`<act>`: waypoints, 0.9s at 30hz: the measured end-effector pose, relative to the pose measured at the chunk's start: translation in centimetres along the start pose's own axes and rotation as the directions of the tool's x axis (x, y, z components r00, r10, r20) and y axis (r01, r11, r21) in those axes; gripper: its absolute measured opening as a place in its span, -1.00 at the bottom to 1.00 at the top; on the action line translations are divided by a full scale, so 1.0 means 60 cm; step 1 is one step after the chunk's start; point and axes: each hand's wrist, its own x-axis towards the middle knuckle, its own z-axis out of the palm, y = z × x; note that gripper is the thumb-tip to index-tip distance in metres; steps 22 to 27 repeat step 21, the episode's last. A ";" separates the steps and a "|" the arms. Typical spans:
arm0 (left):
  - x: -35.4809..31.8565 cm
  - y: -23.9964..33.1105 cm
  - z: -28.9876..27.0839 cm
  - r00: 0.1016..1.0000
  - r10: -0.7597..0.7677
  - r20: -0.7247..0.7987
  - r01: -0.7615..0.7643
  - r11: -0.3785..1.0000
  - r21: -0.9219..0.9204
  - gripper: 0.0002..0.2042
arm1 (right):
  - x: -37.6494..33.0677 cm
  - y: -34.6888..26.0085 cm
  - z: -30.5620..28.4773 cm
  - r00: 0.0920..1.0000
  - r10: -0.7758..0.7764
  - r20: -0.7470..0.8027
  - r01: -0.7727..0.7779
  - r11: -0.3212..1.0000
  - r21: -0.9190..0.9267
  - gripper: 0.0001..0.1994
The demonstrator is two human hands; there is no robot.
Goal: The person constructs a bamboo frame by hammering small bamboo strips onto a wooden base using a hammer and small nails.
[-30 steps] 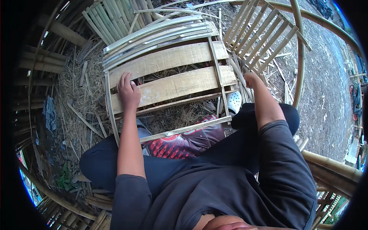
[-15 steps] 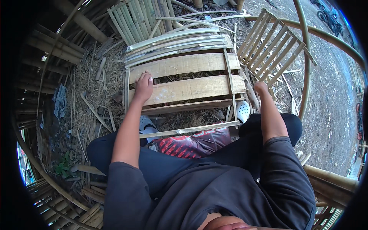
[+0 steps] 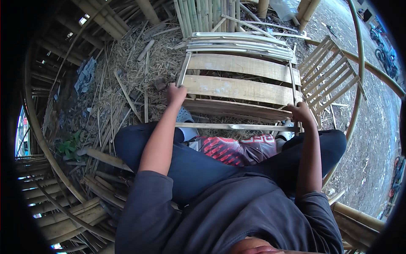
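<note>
In front of me is a low stand of pale wooden planks (image 3: 241, 88), with a light frame of split bamboo strips (image 3: 237, 126) lying over it. Several slats (image 3: 241, 42) sit side by side at the frame's far end. My left hand (image 3: 176, 95) is closed around the frame's left side strip, near the planks' left edge. At the right side strip, my right hand (image 3: 301, 112) has its fingers curled round the bamboo close to the near corner. The frame's near strip passes above my feet.
A slatted bamboo rack (image 3: 330, 78) leans at the right. Bamboo poles (image 3: 198, 19) stand behind the stand. A curved bamboo hoop (image 3: 360, 63) rises at the right. Straw and loose sticks (image 3: 127, 93) litter the ground, and a patterned red and grey cloth or sack (image 3: 237, 150) lies between my legs.
My left hand has gone from the planks to the left side strip. My right hand has moved from beside the slatted rack to the right strip. The view has shifted left.
</note>
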 end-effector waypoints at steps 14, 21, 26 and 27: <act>0.009 0.064 -0.165 0.993 -0.114 -0.019 0.116 0.987 0.110 -0.66 | -0.104 -0.238 -0.075 0.953 -0.195 -0.234 0.234 0.960 0.151 -0.51; 0.060 0.002 -0.261 0.978 -0.190 -0.087 0.194 0.980 0.045 -0.68 | -0.057 -0.421 -0.041 0.905 -0.385 -0.184 0.397 0.917 0.033 -0.51; 0.060 0.002 -0.261 0.978 -0.190 -0.087 0.194 0.980 0.045 -0.68 | -0.057 -0.421 -0.041 0.905 -0.385 -0.184 0.397 0.917 0.033 -0.51; 0.060 0.002 -0.261 0.978 -0.190 -0.087 0.194 0.980 0.045 -0.68 | -0.057 -0.421 -0.041 0.905 -0.385 -0.184 0.397 0.917 0.033 -0.51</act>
